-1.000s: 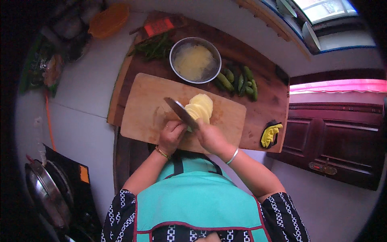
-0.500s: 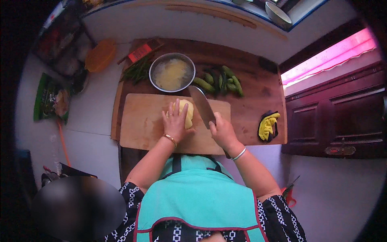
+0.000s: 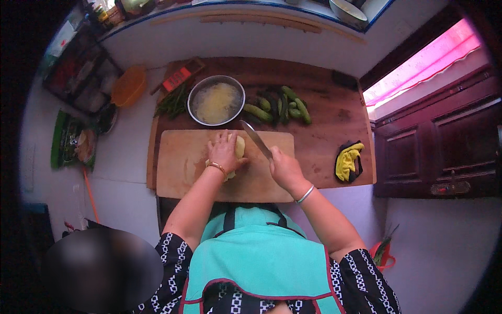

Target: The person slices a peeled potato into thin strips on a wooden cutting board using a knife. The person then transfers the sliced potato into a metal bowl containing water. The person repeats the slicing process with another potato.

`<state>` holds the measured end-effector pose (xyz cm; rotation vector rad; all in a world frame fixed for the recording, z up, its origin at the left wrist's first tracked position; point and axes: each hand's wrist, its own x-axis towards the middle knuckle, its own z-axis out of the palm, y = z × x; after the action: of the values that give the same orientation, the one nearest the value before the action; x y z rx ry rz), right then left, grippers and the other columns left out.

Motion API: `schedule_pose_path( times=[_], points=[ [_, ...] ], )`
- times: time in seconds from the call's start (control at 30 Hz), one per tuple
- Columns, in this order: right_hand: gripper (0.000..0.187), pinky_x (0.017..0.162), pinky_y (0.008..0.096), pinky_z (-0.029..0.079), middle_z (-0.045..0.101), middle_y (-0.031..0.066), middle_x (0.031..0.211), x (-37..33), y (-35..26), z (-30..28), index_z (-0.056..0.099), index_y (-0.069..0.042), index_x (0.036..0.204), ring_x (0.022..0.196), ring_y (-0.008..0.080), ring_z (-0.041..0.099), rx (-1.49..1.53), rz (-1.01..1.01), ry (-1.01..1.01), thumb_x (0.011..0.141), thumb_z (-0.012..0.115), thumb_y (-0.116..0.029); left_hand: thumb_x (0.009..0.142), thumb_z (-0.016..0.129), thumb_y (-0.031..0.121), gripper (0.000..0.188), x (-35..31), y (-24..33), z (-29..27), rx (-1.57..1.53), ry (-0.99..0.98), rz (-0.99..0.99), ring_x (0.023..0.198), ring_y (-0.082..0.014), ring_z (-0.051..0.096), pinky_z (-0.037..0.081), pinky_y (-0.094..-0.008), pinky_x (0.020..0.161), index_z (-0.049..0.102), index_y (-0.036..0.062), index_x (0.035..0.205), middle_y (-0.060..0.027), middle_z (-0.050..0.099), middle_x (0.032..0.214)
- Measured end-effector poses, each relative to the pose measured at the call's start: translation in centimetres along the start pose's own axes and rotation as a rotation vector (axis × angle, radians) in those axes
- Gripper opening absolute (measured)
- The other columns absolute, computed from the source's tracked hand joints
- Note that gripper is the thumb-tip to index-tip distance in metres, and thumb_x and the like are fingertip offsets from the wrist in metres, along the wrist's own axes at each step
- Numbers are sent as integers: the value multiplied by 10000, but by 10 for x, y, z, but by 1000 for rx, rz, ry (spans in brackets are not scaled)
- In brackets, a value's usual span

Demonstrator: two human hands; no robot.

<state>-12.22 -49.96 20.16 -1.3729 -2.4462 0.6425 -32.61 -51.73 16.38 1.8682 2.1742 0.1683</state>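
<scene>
A peeled, pale yellow potato lies on the wooden cutting board, partly covered by my left hand. That hand presses down on it, fingers stretched forward over the top and thumb to the right side. In my right hand is the handle of a kitchen knife with a broad blade. The blade points forward and left, seen nearly edge-on, a little right of the potato and apart from it. Beyond the board stands a metal bowl with pale yellow pieces in water.
Several green cucumbers lie right of the bowl, and green stalks and a grater-like tool with a red label lie left of it. A yellow and black cloth rests on the table's right side. An orange basket stands at left.
The knife blade has turned from showing its broad side to nearly edge-on. My left hand has shifted slightly left on the potato. The whole view has moved a little.
</scene>
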Motion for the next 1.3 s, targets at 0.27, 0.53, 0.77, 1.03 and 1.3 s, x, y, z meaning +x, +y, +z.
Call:
schedule_pose_path(
  times=[0.27, 0.53, 0.77, 1.03, 1.3],
  points=[
    [302, 579, 432, 508, 580, 117, 1006, -8, -16, 5, 513, -115, 1105, 700, 321, 625, -339, 12, -28, 808, 526, -66, 686, 718, 414, 599, -2, -20, 10, 30, 114, 296, 1164, -285, 442, 356, -463, 944, 558, 130, 1189, -107, 513, 1226],
    [379, 586, 417, 522, 570, 98, 1047, -8, -29, 22, 509, -125, 1163, 720, 303, 635, -335, -33, 95, 792, 552, -66, 682, 700, 500, 703, -6, -37, 12, -51, -44, 399, 1204, -300, 423, 338, -461, 976, 527, 134, 1256, -122, 461, 1313],
    [324, 531, 423, 522, 571, 117, 933, -1, -36, 47, 502, -100, 1169, 628, 309, 632, -343, 55, 69, 847, 484, -76, 619, 775, 497, 983, -14, -49, 3, -171, -84, 288, 1365, -315, 249, 247, -531, 1068, 327, 136, 1415, -147, 274, 1474],
    [393, 579, 457, 518, 580, 132, 965, 1, -55, 56, 502, -132, 1202, 712, 354, 631, -331, 107, -64, 814, 534, -76, 591, 813, 412, 1029, -59, -67, 16, -92, -49, 326, 1400, -358, 139, 200, -568, 1082, 286, 170, 1442, -159, 171, 1513],
    [255, 596, 283, 511, 621, 79, 970, 15, -70, -11, 529, -48, 1147, 637, 167, 611, 702, 219, 46, 912, 527, -147, 830, 638, 441, 751, -36, -64, -28, -1463, -60, 118, 1291, -287, 398, 338, -419, 1055, 330, 75, 1408, -129, 382, 1421]
  ],
)
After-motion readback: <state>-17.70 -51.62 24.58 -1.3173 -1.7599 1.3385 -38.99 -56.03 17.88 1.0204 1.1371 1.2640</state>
